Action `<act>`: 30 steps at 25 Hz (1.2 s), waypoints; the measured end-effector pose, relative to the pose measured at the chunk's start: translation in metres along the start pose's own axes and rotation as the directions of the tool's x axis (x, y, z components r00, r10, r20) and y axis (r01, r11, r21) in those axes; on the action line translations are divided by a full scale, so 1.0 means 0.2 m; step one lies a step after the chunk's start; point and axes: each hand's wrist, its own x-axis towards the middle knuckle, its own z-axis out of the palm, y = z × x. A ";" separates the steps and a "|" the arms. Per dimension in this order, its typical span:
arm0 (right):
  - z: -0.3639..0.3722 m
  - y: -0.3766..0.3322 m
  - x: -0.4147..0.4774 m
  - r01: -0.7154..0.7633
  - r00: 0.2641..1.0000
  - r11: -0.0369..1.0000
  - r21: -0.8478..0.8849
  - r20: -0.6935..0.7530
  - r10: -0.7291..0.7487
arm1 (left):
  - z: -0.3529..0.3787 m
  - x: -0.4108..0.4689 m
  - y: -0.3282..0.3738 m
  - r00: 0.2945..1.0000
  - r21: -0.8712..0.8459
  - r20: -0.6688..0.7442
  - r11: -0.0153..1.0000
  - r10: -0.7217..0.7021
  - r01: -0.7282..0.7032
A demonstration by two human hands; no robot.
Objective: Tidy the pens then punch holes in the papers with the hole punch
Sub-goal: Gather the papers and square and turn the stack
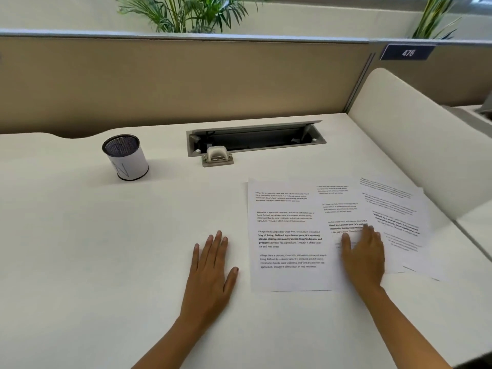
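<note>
Several printed papers (pixel 288 235) lie fanned and overlapping on the right half of the white desk (pixel 106 249). My right hand (pixel 363 255) rests flat on the middle sheets, fingers straight. Just left of the papers, my left hand (pixel 211 270) lies flat on the bare desk and touches no sheet. A small beige hole punch (pixel 217 155) stands at the back, in front of the cable tray. A mesh pen cup (pixel 125 157) wrapped in white paper stands at the back left; I see no pens in view.
An open grey cable tray (pixel 255 138) is set into the desk behind the punch. A tan partition (pixel 173 81) closes the back, and a white side divider (pixel 415 134) rises on the right. Plants stand behind the partition.
</note>
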 end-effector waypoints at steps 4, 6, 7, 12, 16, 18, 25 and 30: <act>0.00 0.00 -0.09 0.080 0.996 0.996 -0.047 0.032 -0.078 | 0.07 0.00 0.19 0.998 -0.006 0.031 0.999 0.053 -0.053; 0.01 -0.04 -0.18 0.137 0.991 0.989 -0.063 0.011 -0.137 | 0.10 0.01 0.25 0.998 -0.001 0.037 0.999 0.047 -0.047; 0.02 -0.07 -0.23 0.172 0.985 0.983 -0.061 -0.015 -0.173 | 0.11 0.02 0.27 0.999 0.006 0.039 0.999 0.039 -0.039; 0.05 -0.15 -0.36 0.276 0.961 0.957 0.094 -0.049 -0.272 | 0.14 0.02 0.27 0.999 0.065 0.037 0.997 -0.036 0.034; -0.01 -0.06 -0.11 0.107 0.990 0.990 0.089 -0.104 -0.098 | 0.14 0.02 0.27 0.999 0.071 0.025 0.996 -0.048 0.046; -0.04 0.01 0.03 -0.084 0.993 0.995 0.060 -0.073 0.089 | 0.14 0.02 0.28 0.999 0.067 0.020 0.997 -0.048 0.047; 0.02 -0.02 -0.02 0.080 0.996 0.996 -0.026 0.030 -0.079 | 0.13 0.02 0.29 0.999 0.003 -0.009 0.999 -0.046 0.046; 0.08 -0.18 -0.22 0.233 0.967 0.972 0.036 0.099 -0.235 | 0.12 0.00 0.30 0.996 -0.037 -0.046 0.996 -0.080 0.078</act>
